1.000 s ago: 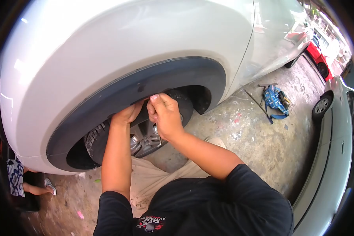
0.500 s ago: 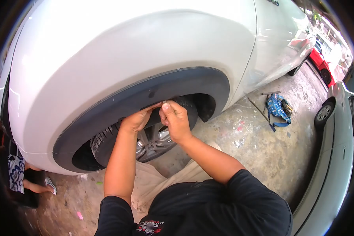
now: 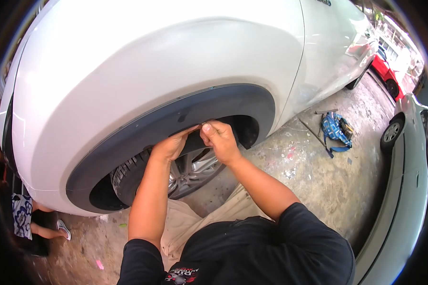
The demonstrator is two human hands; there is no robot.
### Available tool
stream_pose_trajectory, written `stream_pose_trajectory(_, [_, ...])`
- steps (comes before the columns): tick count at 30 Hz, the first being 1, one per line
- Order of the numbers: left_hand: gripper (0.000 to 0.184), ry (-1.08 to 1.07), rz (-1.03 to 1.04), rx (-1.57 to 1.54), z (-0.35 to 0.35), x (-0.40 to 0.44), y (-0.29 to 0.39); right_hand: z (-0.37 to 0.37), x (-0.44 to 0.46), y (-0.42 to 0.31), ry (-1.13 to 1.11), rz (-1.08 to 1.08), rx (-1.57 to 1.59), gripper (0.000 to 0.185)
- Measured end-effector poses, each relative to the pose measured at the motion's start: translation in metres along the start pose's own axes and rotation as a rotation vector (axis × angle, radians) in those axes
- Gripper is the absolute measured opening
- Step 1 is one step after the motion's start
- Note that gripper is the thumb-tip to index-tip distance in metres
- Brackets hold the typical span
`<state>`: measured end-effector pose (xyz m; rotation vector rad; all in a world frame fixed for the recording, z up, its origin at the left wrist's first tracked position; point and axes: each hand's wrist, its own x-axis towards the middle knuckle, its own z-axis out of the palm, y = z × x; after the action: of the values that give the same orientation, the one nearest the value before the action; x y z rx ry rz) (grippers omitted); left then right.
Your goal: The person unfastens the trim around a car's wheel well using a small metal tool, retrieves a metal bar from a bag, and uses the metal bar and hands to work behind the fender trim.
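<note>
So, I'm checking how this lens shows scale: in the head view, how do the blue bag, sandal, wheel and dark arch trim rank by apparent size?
1. Dark arch trim
2. Wheel, partly hidden
3. Blue bag
4. Sandal

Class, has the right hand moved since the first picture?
Yes: the right hand has moved slightly to the picture's right along the arch trim, away from its dark mark.

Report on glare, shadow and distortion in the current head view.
Head view: glare bleaches the white fender; deep shadow fills the wheel well inside the wheel-arch trim; fisheye distortion bows the silver car at right; daylight burns out the background beyond the red car.
</note>
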<state>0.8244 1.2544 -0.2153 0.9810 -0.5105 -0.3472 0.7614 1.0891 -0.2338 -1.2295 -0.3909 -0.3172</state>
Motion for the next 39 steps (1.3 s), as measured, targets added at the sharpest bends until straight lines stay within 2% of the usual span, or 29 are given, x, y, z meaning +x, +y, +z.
stream_pose_trajectory(3, [0.026,0.002,0.007,-0.008,0.000,0.000,-0.004,-0.011,0.004,0.000,-0.053,-0.012,-0.051,0.036])
stream_pose_trajectory(12, [0.026,-0.059,0.110,-0.018,0.004,0.004,0.001,-0.022,0.024,-0.001,-0.166,0.001,0.050,0.028])
stream_pose_trajectory(15, [0.027,-0.057,0.061,0.033,0.002,0.003,0.003,-0.023,0.025,0.001,-0.196,0.009,0.041,0.028])
stream_pose_trajectory(19, [0.021,0.012,0.069,-0.001,0.009,-0.004,0.003,-0.022,0.022,-0.003,-0.204,0.000,-0.010,0.034])
stream_pose_trajectory(21, [0.031,-0.005,0.080,0.015,0.003,-0.004,0.002,-0.021,0.019,-0.005,-0.214,0.003,-0.036,0.036])
stream_pose_trajectory(25, [0.032,-0.003,0.073,0.018,0.008,-0.010,0.007,-0.017,0.014,0.000,-0.196,-0.009,-0.011,0.037])
stream_pose_trajectory(27, [0.026,0.019,0.034,-0.027,0.014,-0.012,0.011,-0.018,0.012,0.003,-0.179,-0.026,-0.031,0.038])
stream_pose_trajectory(32, [0.025,-0.001,0.008,0.007,0.005,-0.013,0.011,-0.012,0.011,0.006,-0.163,-0.030,-0.023,0.047])
stream_pose_trajectory(39, [0.027,0.010,0.026,0.037,-0.004,-0.011,0.006,-0.008,0.010,0.012,-0.154,-0.060,-0.037,0.045])
